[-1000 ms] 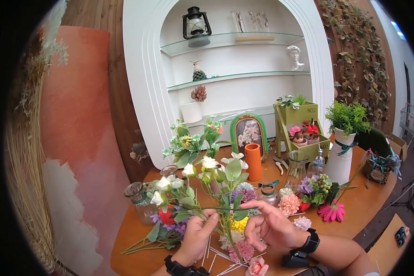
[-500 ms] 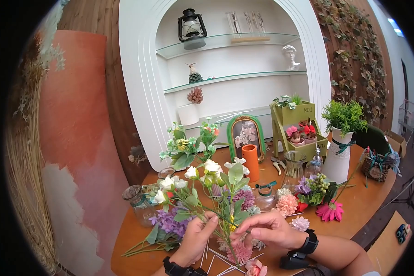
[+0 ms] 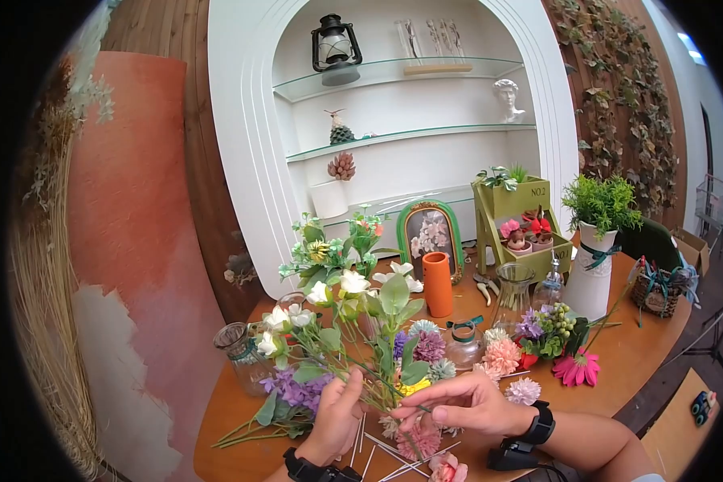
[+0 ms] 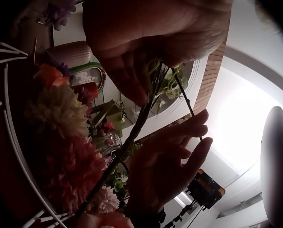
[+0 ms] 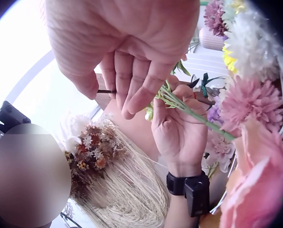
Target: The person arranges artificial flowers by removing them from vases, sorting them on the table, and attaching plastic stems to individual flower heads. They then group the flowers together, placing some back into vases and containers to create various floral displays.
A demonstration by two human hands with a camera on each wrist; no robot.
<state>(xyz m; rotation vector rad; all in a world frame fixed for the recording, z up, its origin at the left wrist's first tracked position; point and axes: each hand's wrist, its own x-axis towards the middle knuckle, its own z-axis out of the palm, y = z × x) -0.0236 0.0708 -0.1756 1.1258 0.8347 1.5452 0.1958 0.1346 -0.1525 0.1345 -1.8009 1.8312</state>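
Note:
My left hand (image 3: 337, 418) grips the thin green stems of white flowers (image 3: 354, 282) with broad leaves (image 3: 394, 294). In the left wrist view these stems (image 4: 142, 116) run slanting down from the left hand (image 4: 155, 28). A thin dark strand (image 4: 183, 92) leads from the stems to my right hand (image 4: 167, 164), which pinches it between thumb and fingers. The right wrist view shows the strand's dark end (image 5: 105, 91) in the right hand (image 5: 125, 61), with the left hand (image 5: 181, 135) beyond it around the stems. Where the strand meets the stems is hidden.
White sticks (image 3: 402, 470), a pink flower (image 3: 447, 467) and loose blossoms (image 3: 502, 357) lie below and right of the hands. Purple flowers (image 3: 297, 390) lie left. Behind stand an orange cylinder (image 3: 438, 285), glass jars (image 3: 245, 361) and a white vase (image 3: 590, 277).
My right hand has moved down and left, its fingers now closer together on the strand. The strand, roughly level before, slopes down to the right. My left hand still holds the stems, and the flowers have shifted slightly.

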